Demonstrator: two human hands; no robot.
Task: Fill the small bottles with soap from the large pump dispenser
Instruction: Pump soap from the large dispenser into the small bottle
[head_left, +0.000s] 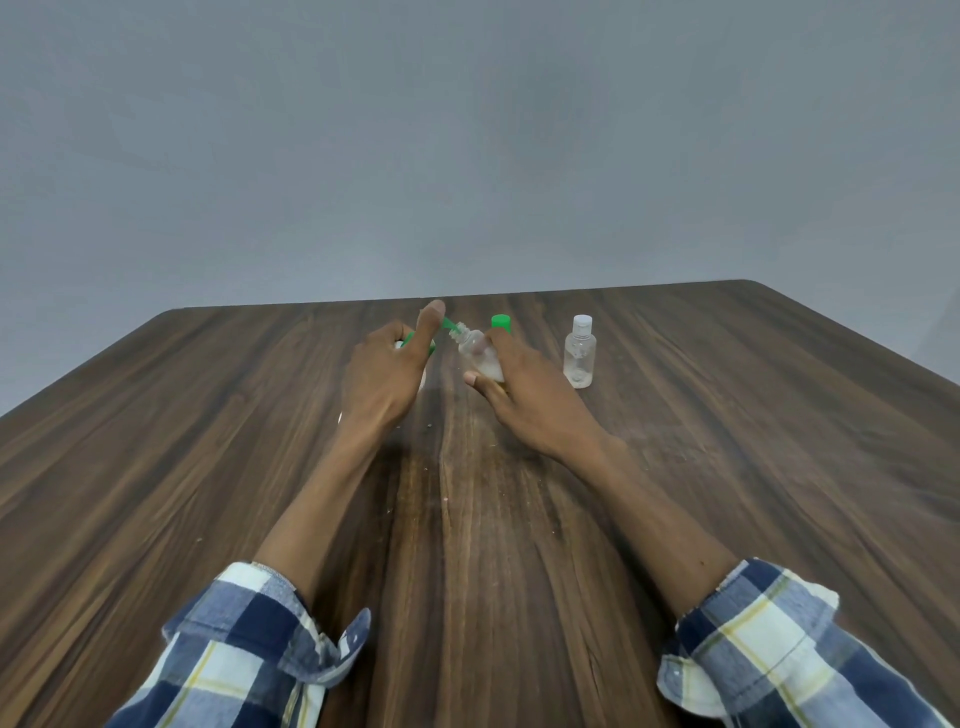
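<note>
Left hand (384, 371) wraps the pump dispenser (415, 340), thumb up on the green nozzle (451, 326); dispenser mostly hidden. Right hand (524, 387) grips one small bottle (480, 353), uncapped, tilted, its mouth at the nozzle tip. One capped clear bottle (580, 352) stands right of the held bottle, apart. One green cap (501, 322) shows just behind the right hand. All on the desk (208, 441).

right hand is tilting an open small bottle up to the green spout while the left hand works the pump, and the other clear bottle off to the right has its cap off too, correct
Not quite. In the head view the other clear bottle standing to the right has its white cap on. The rest holds: the right hand tilts the open small bottle to the green spout while the left hand works the pump.
</note>
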